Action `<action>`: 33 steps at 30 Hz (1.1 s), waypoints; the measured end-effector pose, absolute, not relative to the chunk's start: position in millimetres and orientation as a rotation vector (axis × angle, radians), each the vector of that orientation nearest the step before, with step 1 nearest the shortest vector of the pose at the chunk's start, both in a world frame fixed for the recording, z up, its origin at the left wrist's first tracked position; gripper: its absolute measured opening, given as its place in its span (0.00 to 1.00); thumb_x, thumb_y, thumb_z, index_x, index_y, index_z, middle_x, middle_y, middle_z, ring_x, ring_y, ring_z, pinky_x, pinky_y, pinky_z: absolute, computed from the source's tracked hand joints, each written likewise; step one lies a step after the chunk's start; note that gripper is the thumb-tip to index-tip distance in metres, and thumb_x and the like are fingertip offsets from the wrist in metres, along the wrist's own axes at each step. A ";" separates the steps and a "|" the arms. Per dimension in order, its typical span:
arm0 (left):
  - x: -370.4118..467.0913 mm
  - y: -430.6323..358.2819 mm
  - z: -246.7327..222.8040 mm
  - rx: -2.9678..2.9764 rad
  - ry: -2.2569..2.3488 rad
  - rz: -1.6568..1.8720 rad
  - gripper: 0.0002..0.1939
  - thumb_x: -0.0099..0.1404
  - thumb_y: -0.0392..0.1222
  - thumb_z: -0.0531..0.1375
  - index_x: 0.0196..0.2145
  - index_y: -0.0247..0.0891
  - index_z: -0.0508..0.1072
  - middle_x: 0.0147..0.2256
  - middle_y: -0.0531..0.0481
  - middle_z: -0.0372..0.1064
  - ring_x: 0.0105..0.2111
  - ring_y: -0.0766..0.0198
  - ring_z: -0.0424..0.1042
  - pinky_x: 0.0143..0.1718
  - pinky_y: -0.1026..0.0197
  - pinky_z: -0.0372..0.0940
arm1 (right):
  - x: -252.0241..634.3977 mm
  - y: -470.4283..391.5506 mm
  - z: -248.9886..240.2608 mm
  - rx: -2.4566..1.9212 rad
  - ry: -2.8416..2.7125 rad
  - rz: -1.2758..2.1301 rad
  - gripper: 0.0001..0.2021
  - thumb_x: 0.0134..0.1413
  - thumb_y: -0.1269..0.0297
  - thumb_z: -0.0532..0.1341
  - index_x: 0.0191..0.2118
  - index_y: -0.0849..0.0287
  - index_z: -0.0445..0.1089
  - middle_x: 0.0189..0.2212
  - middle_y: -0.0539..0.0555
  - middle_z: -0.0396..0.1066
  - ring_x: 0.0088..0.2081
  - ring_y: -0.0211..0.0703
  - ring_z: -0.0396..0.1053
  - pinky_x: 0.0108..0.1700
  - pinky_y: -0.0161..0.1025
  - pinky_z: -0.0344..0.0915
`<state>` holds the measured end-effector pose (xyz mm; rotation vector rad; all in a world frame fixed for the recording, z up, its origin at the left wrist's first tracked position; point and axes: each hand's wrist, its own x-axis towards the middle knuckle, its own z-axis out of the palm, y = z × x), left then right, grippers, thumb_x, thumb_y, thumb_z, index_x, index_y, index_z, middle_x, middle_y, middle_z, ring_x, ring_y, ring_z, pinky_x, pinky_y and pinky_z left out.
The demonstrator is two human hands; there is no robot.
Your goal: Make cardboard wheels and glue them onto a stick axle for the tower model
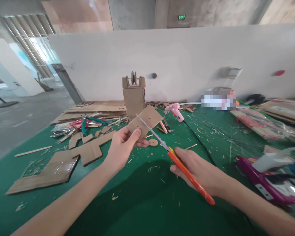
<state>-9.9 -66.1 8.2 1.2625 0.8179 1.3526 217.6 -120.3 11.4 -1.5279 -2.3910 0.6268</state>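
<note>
My left hand pinches the lower left edge of a cardboard piece with small holes in it, thumb on top. In my right hand is a utility knife with an orange and yellow handle. Its long blade reaches up and left across the face of the cardboard piece; whether it cuts in cannot be told. Behind the piece stands a cardboard tower with a wheel on an axle at its top. A small cardboard disc lies on the green table just below the piece.
Cut cardboard and teal-handled pliers lie on the left of the green table. A pink glue gun trails a black cable at centre right. A purple power strip with plugs sits at the right.
</note>
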 end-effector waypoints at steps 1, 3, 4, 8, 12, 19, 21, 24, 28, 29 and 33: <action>-9.7 -66.1 8.1 1.262 0.821 1.355 0.12 0.61 0.46 0.63 0.36 0.34 0.73 0.29 0.50 0.72 0.26 0.67 0.74 0.31 0.65 0.72 | 217.7 -120.1 11.0 -1.528 -2.396 0.622 0.19 0.62 0.44 0.47 0.30 0.55 0.53 0.28 0.52 0.63 0.30 0.45 0.62 0.33 0.42 0.58; -9.7 -66.3 8.1 1.269 0.828 1.354 0.13 0.61 0.47 0.63 0.36 0.34 0.73 0.27 0.51 0.72 0.25 0.67 0.75 0.30 0.65 0.72 | 217.7 -119.4 10.4 -1.532 -2.405 0.610 0.19 0.63 0.45 0.47 0.30 0.55 0.53 0.28 0.52 0.63 0.30 0.45 0.62 0.33 0.42 0.58; -9.8 -66.4 8.3 1.273 0.829 1.352 0.13 0.61 0.47 0.63 0.36 0.34 0.73 0.27 0.51 0.71 0.25 0.66 0.75 0.30 0.65 0.72 | 217.6 -119.0 10.0 -1.533 -2.409 0.602 0.19 0.63 0.45 0.46 0.30 0.55 0.53 0.28 0.52 0.63 0.30 0.45 0.62 0.34 0.42 0.58; -10.4 -66.7 9.3 1.286 0.816 1.347 0.13 0.61 0.47 0.63 0.36 0.34 0.73 0.26 0.52 0.71 0.25 0.67 0.75 0.29 0.67 0.72 | 215.9 -118.4 7.5 -1.537 -2.405 0.558 0.19 0.63 0.45 0.46 0.30 0.55 0.53 0.29 0.53 0.64 0.30 0.46 0.63 0.33 0.41 0.58; -10.8 -66.2 8.9 1.283 0.798 1.343 0.13 0.62 0.47 0.63 0.37 0.34 0.73 0.27 0.52 0.72 0.25 0.69 0.75 0.29 0.68 0.72 | 214.4 -118.9 4.3 -1.540 -2.398 0.521 0.18 0.63 0.45 0.46 0.30 0.54 0.53 0.28 0.53 0.65 0.30 0.46 0.64 0.32 0.41 0.58; -8.3 -66.6 7.5 1.235 0.770 1.359 0.12 0.62 0.47 0.63 0.37 0.34 0.72 0.29 0.51 0.74 0.26 0.68 0.76 0.30 0.68 0.73 | 213.8 -118.2 1.4 -1.503 -2.407 0.429 0.17 0.64 0.47 0.47 0.30 0.54 0.54 0.27 0.53 0.65 0.28 0.45 0.64 0.30 0.40 0.58; -7.4 -67.1 7.4 1.214 0.755 1.356 0.12 0.63 0.46 0.63 0.39 0.35 0.72 0.30 0.51 0.74 0.27 0.68 0.76 0.32 0.67 0.74 | 213.2 -117.6 0.7 -1.508 -2.411 0.410 0.17 0.64 0.48 0.47 0.30 0.54 0.54 0.27 0.53 0.65 0.27 0.45 0.64 0.29 0.40 0.57; -7.1 -67.2 7.0 1.190 0.745 1.342 0.12 0.64 0.46 0.62 0.40 0.35 0.72 0.31 0.50 0.74 0.28 0.68 0.76 0.33 0.67 0.74 | 212.0 -116.3 -0.2 -1.519 -2.415 0.397 0.17 0.64 0.49 0.47 0.29 0.54 0.54 0.26 0.52 0.65 0.27 0.44 0.64 0.29 0.39 0.57; -8.3 -66.0 7.3 1.162 0.754 1.344 0.12 0.63 0.45 0.62 0.38 0.34 0.73 0.31 0.50 0.73 0.27 0.69 0.76 0.31 0.67 0.73 | 211.8 -114.3 0.2 -1.508 -2.415 0.419 0.17 0.64 0.48 0.47 0.29 0.54 0.55 0.26 0.52 0.66 0.28 0.44 0.64 0.29 0.38 0.56; -8.7 -65.7 7.6 1.156 0.756 1.341 0.11 0.63 0.45 0.63 0.37 0.33 0.73 0.30 0.50 0.73 0.26 0.68 0.75 0.30 0.67 0.73 | 212.0 -113.8 0.6 -1.506 -2.416 0.424 0.18 0.65 0.48 0.47 0.29 0.55 0.55 0.26 0.52 0.66 0.27 0.43 0.64 0.29 0.38 0.56; -10.1 -66.1 8.9 1.141 0.757 1.314 0.11 0.62 0.45 0.63 0.34 0.33 0.73 0.27 0.50 0.72 0.25 0.68 0.74 0.27 0.68 0.71 | 212.2 -113.7 2.3 -1.556 -2.416 0.437 0.18 0.64 0.47 0.47 0.29 0.55 0.56 0.26 0.52 0.66 0.26 0.43 0.64 0.27 0.38 0.55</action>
